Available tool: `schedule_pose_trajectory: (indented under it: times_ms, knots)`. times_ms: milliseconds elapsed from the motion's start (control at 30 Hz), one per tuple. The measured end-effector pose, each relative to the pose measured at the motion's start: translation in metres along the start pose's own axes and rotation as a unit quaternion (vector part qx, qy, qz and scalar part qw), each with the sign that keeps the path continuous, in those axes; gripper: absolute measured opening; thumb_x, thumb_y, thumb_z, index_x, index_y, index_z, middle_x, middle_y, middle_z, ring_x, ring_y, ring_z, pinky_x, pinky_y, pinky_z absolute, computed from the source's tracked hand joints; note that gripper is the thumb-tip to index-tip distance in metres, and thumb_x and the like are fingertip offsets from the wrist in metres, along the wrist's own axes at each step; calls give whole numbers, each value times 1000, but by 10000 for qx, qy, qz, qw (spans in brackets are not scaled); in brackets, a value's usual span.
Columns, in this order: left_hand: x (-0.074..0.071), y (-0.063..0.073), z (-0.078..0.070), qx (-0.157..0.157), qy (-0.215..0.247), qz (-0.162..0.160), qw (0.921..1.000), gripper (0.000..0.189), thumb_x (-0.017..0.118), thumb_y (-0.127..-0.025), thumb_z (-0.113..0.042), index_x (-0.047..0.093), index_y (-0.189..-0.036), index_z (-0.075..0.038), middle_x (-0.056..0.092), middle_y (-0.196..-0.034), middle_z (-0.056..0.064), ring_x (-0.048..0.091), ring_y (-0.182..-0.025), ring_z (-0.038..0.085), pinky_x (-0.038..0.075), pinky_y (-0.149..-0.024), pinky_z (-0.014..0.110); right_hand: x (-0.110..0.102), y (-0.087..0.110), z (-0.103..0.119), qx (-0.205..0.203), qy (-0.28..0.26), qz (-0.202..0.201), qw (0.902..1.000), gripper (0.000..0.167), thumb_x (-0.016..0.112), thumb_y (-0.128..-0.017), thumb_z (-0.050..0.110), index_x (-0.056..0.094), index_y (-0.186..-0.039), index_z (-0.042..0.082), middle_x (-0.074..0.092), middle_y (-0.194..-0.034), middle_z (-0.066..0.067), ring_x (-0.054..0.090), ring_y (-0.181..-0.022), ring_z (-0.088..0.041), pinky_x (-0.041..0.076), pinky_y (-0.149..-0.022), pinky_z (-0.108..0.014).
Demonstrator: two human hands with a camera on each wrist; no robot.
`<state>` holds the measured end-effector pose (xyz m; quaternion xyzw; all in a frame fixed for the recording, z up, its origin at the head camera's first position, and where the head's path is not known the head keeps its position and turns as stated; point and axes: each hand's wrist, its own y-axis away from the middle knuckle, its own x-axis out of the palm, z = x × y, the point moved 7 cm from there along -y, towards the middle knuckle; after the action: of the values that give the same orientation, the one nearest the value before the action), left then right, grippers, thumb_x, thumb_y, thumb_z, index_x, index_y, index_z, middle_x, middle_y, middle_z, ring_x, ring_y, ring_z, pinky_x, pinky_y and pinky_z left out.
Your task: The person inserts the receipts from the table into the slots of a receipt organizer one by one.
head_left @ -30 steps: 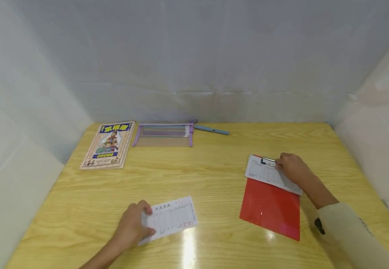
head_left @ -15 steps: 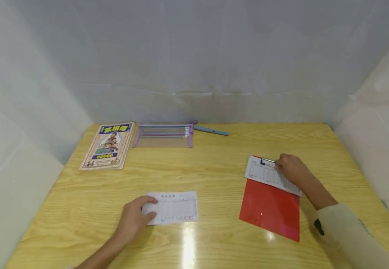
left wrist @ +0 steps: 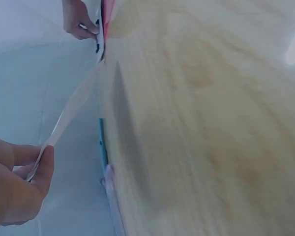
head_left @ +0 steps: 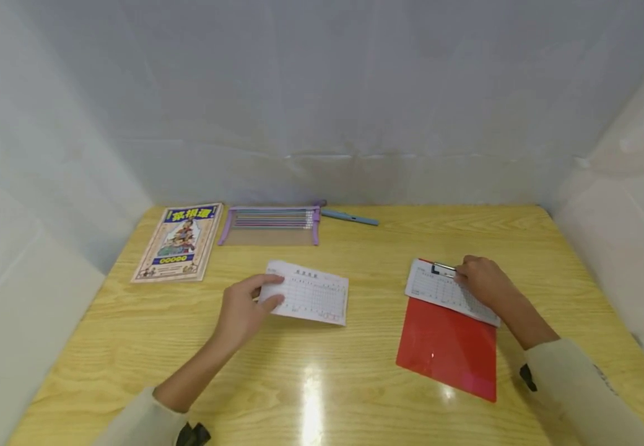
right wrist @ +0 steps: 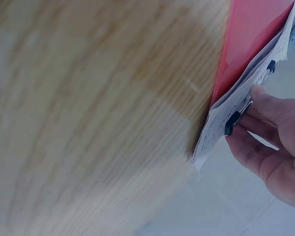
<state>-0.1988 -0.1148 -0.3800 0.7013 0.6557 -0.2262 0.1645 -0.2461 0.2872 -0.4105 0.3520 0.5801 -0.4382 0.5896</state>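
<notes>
My left hand pinches the left end of a white printed form slip between thumb and fingers. In the left wrist view the slip hangs above the table and casts a shadow. On the right lies a red clipboard with a pad of similar printed forms across its upper part. My right hand grips the metal clip at its top. Thumb and fingers pinch the black-ended clip in the right wrist view. The clip's right part is hidden by the hand.
At the back left lies an illustrated book. Beside it is a mesh pencil pouch with purple edges and several pencils inside. A blue pen lies right of the pouch. Pale sheeting stands behind the wooden table.
My left hand has raised the form slip off the table and moved it forward and to the right. The right hand stays on the clipboard's clip.
</notes>
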Motion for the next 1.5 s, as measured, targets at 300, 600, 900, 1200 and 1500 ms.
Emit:
schedule_pose_trajectory:
  times_ms: [300,600,900,1200,1500]
  knots:
    - [53,-29,-35,57,1041,621,9926,33,71,-79,2,67,-111,-5,65,-119,13,68,-93,24,49,-53,18,2,2,-1,57,29,25,10000,17,68,-84,7,71,-92,-7,60,-77,-12,62,-72,-26,53,-65,-39]
    - [122,-47,-59,63,1449,1405,9794,33,69,-79,6,68,-110,-4,63,-122,15,69,-88,21,52,-60,21,1,2,-2,225,23,95,9997,20,68,-83,7,70,-96,-9,61,-78,-14,61,-71,-25,53,-66,-39]
    - [188,-66,-66,-62,919,1995,9756,37,70,-76,6,69,-111,-7,64,-121,9,60,-80,10,49,-60,18,0,4,-3,176,-30,108,9998,16,67,-84,5,70,-93,-8,59,-76,-11,58,-67,-22,51,-62,-36]
    - [212,-71,-75,156,227,1570,9872,20,77,-72,-1,72,-90,-7,70,-100,5,56,-85,11,44,-63,16,-2,4,-1,-62,15,-195,9998,10,68,-81,-2,71,-89,-7,60,-75,-12,60,-68,-24,53,-64,-38]
    - [225,-68,-75,85,114,1698,9854,26,78,-70,0,71,-95,-2,70,-97,8,54,-83,10,45,-67,16,-1,2,-2,-104,13,-154,9998,11,70,-82,3,71,-88,-6,60,-74,-12,60,-67,-23,52,-63,-37]
